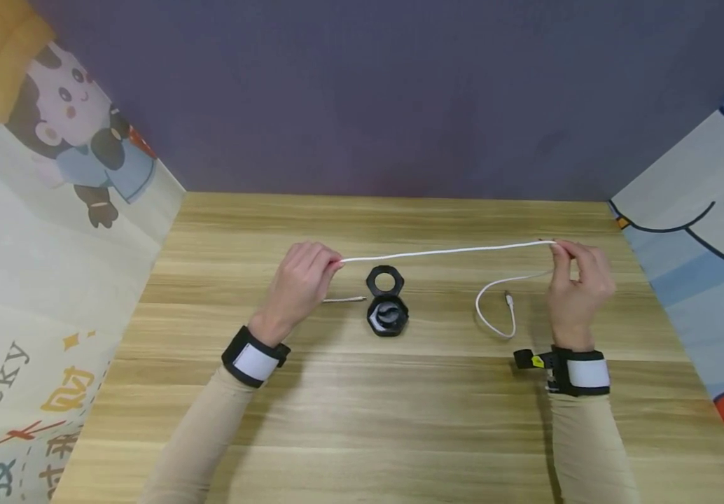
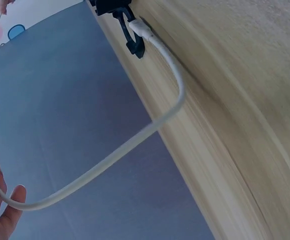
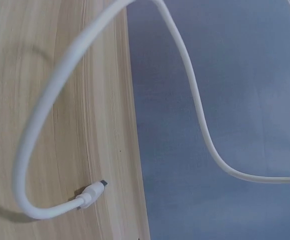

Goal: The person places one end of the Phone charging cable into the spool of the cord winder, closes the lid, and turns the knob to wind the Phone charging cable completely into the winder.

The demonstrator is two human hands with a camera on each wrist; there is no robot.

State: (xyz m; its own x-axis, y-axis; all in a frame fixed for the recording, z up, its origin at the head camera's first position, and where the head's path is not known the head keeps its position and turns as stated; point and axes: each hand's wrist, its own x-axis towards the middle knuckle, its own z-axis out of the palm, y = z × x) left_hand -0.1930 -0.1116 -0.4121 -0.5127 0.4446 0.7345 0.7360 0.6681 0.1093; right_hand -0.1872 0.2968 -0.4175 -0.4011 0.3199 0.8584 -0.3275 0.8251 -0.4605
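Observation:
A white charging cable (image 1: 444, 251) is stretched nearly straight between my two hands, above the tabletop. At its left part, my left hand (image 1: 299, 283) pinches it between thumb and fingers. My right hand (image 1: 579, 283) pinches it on the right. From the right hand a loose length curves down to a white plug (image 1: 510, 299), seen closer in the right wrist view as a plug (image 3: 92, 194) with a metal tip. The other plug (image 1: 357, 299) points right beside the left hand, and the left wrist view has this plug (image 2: 142, 30) near the black piece.
A black hexagonal piece (image 1: 388, 316) with an attached hexagonal ring (image 1: 385, 281) lies on the wooden table (image 1: 393, 406) between the hands. A dark panel (image 1: 393, 98) rises behind the table. Printed panels (image 1: 40, 280) stand along both sides.

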